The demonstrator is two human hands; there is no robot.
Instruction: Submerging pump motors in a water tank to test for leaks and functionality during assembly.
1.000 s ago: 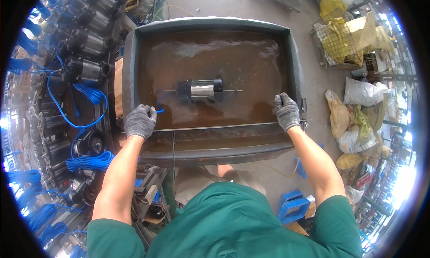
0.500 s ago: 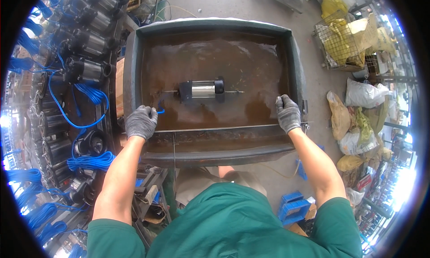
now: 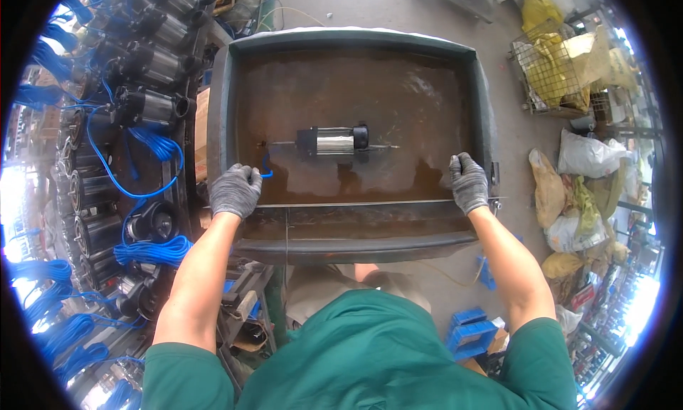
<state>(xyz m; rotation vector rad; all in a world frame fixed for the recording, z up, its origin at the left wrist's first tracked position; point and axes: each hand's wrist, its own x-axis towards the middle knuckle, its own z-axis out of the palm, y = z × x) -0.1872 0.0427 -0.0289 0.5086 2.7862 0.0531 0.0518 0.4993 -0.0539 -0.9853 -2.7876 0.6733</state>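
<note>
A pump motor (image 3: 334, 141) with a shiny steel body, black ends and a thin rod at either side lies in the brown water of a tank (image 3: 483, 118). Above the tank's left side, my left hand (image 3: 236, 191) in a grey glove has its fingers closed. A short piece of blue cable (image 3: 267, 174) shows beside its fingertips; whether they grip it is unclear. At the opposite side my right hand (image 3: 469, 185), also gloved, has curled fingers, and what they hold is hidden. A thin metal bar (image 3: 356, 203) spans the tank between my wrists.
Left of the tank stand rows of similar motors (image 3: 153, 105) with coiled blue cables (image 3: 153, 250). On the right lie a wire basket (image 3: 548, 65) with yellow sacks and several white and brown bags (image 3: 590, 152). Blue crates (image 3: 472, 333) sit on the floor near my right elbow.
The whole view has shifted slightly, so the tank and both hands appear a little farther right. My hands keep nearly the same places over the tank. The water's reflections look different.
</note>
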